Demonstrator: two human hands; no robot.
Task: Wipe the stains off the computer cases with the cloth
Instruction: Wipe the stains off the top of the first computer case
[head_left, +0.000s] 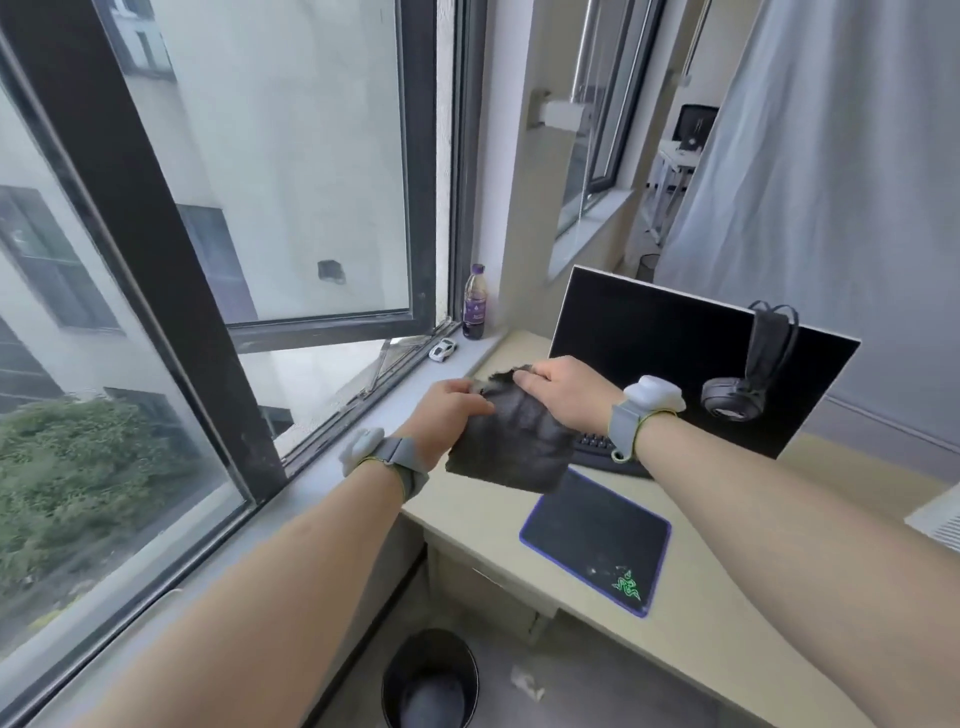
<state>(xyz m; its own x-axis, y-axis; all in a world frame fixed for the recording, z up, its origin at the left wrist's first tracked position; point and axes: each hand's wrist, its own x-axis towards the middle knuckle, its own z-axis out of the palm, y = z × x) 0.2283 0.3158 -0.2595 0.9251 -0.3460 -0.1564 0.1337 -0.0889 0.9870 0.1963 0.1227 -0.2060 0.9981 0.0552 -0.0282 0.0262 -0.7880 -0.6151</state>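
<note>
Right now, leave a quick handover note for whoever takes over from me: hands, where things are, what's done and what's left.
Left hand: pinching the top left edge of the dark cloth.
Right hand: gripping the cloth's top right edge, so it hangs spread between both hands above the desk, near the windowsill.
Around it: monitor with a headset hung on its corner, keyboard, mouse pad, bottle and a toy car on the sill, bin on the floor.
Done: cloth is in hand and opened out.
Left: no computer case is in view, so all the wiping remains.
</note>
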